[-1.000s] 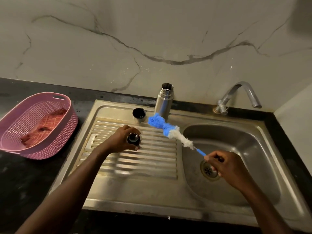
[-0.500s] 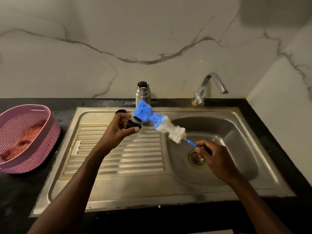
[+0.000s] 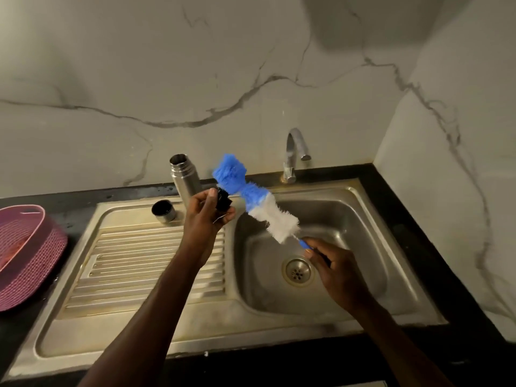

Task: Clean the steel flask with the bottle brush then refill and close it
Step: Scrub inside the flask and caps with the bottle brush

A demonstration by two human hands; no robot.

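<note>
The steel flask (image 3: 184, 180) stands open and upright at the back of the sink unit, left of the tap. Its steel cup cap (image 3: 163, 211) sits mouth-up on the drainboard beside it. My left hand (image 3: 206, 216) grips the small black stopper (image 3: 223, 200), raised above the drainboard's right end. My right hand (image 3: 333, 268) holds the blue handle of the bottle brush (image 3: 262, 208) over the basin. The brush's blue and white bristles slant up to the left, and its blue tip touches the stopper.
The steel sink (image 3: 363, 208) has a ribbed drainboard (image 3: 134, 263) on the left and a basin with a drain (image 3: 297, 272) on the right. The tap (image 3: 293, 155) stands behind the basin. A pink basket (image 3: 36, 263) rests on the dark counter at far left.
My left hand lifted the black stopper off the drainboard and carried it up and right to the brush tip. The brush swung more upright. The view shifted right.
</note>
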